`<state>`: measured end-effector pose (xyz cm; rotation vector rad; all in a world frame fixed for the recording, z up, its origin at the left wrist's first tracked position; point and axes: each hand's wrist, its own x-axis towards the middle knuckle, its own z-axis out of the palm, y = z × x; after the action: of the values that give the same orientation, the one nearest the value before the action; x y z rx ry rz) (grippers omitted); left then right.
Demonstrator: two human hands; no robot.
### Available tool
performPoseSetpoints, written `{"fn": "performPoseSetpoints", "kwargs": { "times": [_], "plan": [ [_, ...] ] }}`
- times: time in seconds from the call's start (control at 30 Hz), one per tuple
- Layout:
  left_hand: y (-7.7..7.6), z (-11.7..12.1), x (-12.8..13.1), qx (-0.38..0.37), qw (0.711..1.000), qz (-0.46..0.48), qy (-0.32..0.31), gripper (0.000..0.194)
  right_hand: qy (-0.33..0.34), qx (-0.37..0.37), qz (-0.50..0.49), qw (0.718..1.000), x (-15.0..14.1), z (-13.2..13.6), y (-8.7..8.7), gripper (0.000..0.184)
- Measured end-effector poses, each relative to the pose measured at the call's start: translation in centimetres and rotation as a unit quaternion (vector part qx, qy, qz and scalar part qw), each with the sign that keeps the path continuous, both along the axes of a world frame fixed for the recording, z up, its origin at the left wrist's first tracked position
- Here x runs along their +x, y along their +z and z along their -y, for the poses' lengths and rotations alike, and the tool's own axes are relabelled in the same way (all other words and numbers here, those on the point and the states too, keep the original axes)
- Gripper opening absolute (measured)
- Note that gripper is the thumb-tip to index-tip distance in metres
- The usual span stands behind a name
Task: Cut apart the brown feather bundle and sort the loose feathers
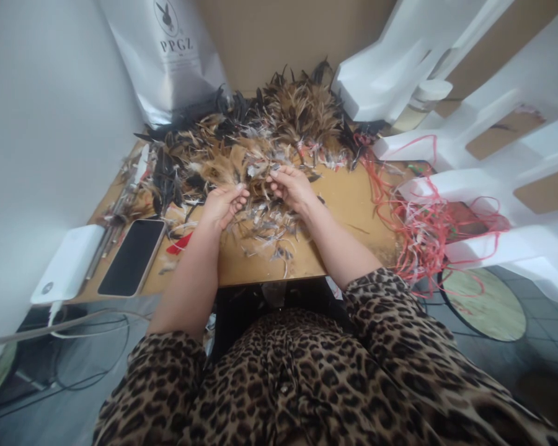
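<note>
Feathers (223,161) spread beyond left hand (227,203) and right hand (292,188); each grip is pinched together on some.

The feathers (307,111) are tan, brown and black, with whitish bits. The tabletop (348,198) is yellow-brown; the strings (430,235) look mostly pinkish red, perhaps with some white. Black spots pattern the tan blouse (279,371), and the power bank (69,263) is white.
</note>
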<state>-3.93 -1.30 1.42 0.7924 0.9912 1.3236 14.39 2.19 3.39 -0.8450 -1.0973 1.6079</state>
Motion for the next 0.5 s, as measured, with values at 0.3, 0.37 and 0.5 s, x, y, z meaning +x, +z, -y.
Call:
{"fn": "performPoseSetpoints", "kwargs": {
  "times": [0.3,0.37,0.5],
  "plan": [
    [0.3,0.2,0.1,-0.002,1.000,0.007,0.001,0.016,0.025,-0.027,-0.029,0.999,-0.1,0.4,0.3,0.017],
    [0.4,0.3,0.1,-0.001,1.000,0.015,-0.011,0.014,0.029,-0.033,-0.080,0.996,0.0,0.4,0.7,0.017],
    [0.6,0.5,0.3,-0.006,0.999,0.022,-0.050,0.014,0.040,-0.028,-0.078,0.996,0.1,0.4,0.6,0.018]
  ]
}}
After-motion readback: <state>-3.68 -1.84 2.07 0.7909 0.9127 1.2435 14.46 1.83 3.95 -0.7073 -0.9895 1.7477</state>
